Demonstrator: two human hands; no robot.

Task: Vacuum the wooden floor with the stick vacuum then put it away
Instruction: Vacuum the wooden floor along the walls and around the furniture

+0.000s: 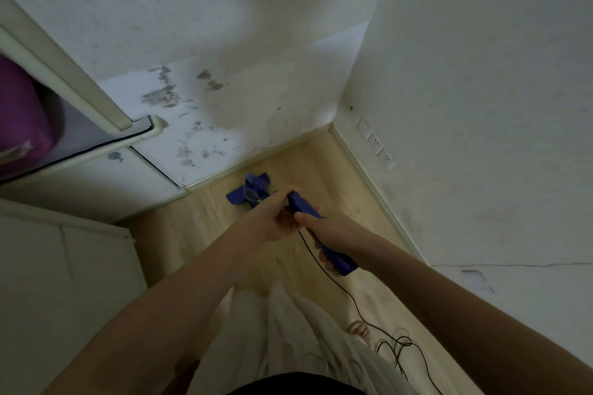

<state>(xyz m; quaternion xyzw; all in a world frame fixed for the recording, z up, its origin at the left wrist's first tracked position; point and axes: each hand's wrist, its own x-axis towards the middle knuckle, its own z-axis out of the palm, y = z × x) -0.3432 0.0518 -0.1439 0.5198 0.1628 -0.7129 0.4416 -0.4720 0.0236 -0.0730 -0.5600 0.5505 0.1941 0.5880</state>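
Observation:
The blue stick vacuum (301,207) stands on the light wooden floor (218,218), its flat head (248,189) close to the skirting of the far wall. My left hand (272,218) grips the upper part of the blue handle, fingers curled round it. Just below, my right hand (330,234) grips the lower end of the handle (340,261). A black power cord (349,295) hangs from the handle and trails down to a loose tangle on the floor by my bare foot (361,330).
White walls meet in a corner ahead, the far one stained and peeling. A socket strip (375,143) sits low on the right wall. A white cabinet (64,266) and a door frame (80,90) stand at the left, narrowing the floor strip.

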